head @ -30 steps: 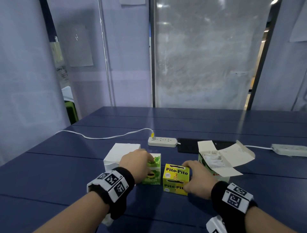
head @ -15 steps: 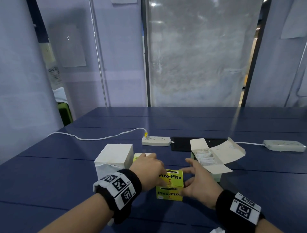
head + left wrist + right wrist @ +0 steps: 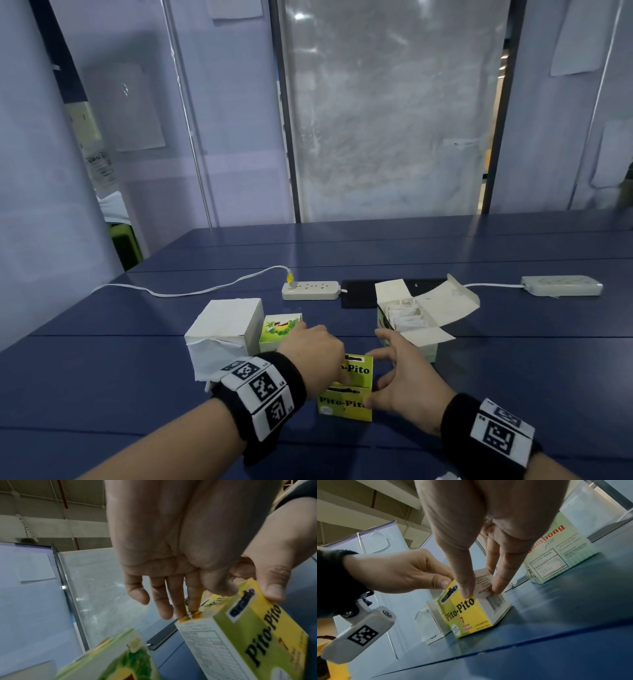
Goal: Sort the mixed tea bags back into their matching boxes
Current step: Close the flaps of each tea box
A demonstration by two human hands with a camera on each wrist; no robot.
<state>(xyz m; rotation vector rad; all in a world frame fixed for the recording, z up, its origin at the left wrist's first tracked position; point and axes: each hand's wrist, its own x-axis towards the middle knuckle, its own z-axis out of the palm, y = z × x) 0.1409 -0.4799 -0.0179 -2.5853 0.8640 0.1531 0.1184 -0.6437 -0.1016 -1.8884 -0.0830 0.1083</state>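
A yellow Pito-Pito tea box (image 3: 346,402) stands on the blue table (image 3: 102,377) in front of me. My left hand (image 3: 315,356) pinches its top edge, with the thumb (image 3: 272,588) on the front face and the fingers behind the lid. My right hand (image 3: 400,380) grips the box's right corner between thumb (image 3: 465,589) and fingers. A closed green tea box (image 3: 279,327) stands just behind the left hand. The Sambong tea box (image 3: 404,322) at right is open, and white tea bags (image 3: 406,317) show inside it.
A white box (image 3: 222,329) with torn paper stands left of the green box. Behind the boxes lie a power strip (image 3: 310,290) with a white cable, a black phone (image 3: 359,294) and a second power strip (image 3: 561,285) at far right.
My left hand left the green box and came right onto the top of the yellow box. The right hand has stayed on that box's right side throughout.
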